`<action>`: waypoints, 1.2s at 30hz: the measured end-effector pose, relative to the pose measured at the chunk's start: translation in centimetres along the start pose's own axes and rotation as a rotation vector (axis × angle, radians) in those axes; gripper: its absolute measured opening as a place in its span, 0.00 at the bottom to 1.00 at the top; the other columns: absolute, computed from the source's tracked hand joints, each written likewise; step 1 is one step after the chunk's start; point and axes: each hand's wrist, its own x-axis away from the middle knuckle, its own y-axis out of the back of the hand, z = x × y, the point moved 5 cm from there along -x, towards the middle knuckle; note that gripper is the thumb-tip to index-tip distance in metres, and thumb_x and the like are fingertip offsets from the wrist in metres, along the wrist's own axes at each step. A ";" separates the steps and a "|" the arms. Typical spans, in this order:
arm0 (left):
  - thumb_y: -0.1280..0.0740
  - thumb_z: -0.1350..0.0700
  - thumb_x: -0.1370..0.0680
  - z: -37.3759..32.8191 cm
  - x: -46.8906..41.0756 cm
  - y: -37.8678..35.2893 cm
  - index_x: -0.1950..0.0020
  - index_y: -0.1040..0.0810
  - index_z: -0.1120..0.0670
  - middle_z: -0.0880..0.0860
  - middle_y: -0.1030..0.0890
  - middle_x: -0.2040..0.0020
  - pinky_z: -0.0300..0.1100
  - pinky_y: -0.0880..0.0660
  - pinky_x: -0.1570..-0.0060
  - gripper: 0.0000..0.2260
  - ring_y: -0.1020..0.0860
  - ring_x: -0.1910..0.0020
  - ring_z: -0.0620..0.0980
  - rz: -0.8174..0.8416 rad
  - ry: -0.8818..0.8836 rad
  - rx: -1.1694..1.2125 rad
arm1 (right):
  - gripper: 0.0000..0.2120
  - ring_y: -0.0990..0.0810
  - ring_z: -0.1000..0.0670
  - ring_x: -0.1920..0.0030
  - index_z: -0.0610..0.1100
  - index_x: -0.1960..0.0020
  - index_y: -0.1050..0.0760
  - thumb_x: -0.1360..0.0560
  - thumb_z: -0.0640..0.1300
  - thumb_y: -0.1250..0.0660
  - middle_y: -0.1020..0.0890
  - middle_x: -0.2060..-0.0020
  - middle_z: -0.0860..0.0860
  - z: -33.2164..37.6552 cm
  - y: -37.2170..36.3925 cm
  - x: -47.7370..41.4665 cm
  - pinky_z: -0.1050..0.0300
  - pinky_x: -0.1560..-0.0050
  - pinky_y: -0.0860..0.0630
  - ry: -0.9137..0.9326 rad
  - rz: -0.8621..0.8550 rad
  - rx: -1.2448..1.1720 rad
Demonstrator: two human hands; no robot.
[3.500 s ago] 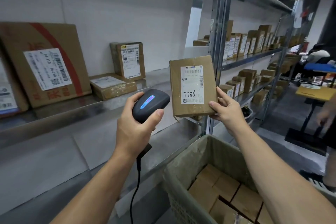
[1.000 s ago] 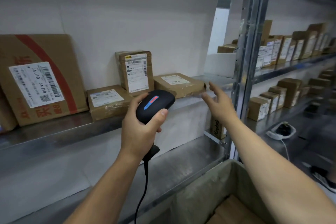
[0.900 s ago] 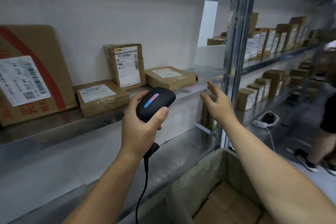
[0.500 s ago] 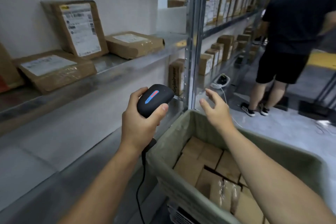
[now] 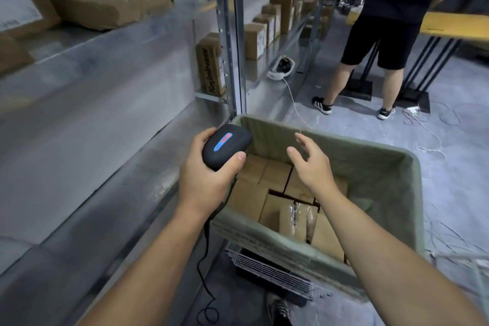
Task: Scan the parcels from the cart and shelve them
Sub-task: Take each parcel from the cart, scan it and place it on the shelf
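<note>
My left hand grips a black corded barcode scanner with a red and blue light strip, held over the cart's near left corner. My right hand hovers empty, fingers loosely spread, above the brown cardboard parcels packed inside the cart, a wire basket lined with grey-green cloth. The parcel I had in hand lies flat on the metal shelf at upper left, a brown box with a white label on top.
A steel shelf upright stands just beyond the cart. Small boxes line the shelves further along. A person in black shorts stands in the aisle by a yellow table. White cables trail across the floor.
My right hand set the parcel on the shelf, let go and dropped down over the cart. My view swung down and right; the scanner stayed in my left hand.
</note>
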 end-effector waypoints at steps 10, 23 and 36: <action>0.20 0.47 0.32 5.7 0.0 -6.5 0.43 0.25 0.35 0.38 0.17 0.50 0.44 0.19 0.50 0.22 0.17 0.53 0.43 0.092 0.136 -0.096 | 0.26 0.30 0.47 0.28 0.47 0.25 0.31 0.20 0.52 0.32 0.27 0.28 0.47 -10.1 -1.2 -0.9 0.51 0.28 0.34 -0.250 0.111 0.123; 0.21 0.48 0.30 11.8 0.5 -9.2 0.41 0.27 0.35 0.30 0.19 0.49 0.33 0.23 0.51 0.23 0.20 0.49 0.32 0.036 0.389 -0.177 | 0.34 0.37 0.37 0.26 0.48 0.22 0.38 0.23 0.54 0.29 0.38 0.25 0.41 -21.9 -9.7 2.1 0.50 0.27 0.37 -0.670 0.472 0.436; 0.24 0.46 0.32 13.6 0.4 -8.7 0.41 0.26 0.35 0.35 0.18 0.46 0.45 0.17 0.52 0.22 0.16 0.52 0.43 -0.032 0.482 -0.132 | 0.44 0.62 0.42 0.20 0.54 0.19 0.53 0.24 0.52 0.28 0.62 0.20 0.53 -23.5 -10.5 1.3 0.36 0.24 0.45 -0.616 0.473 0.516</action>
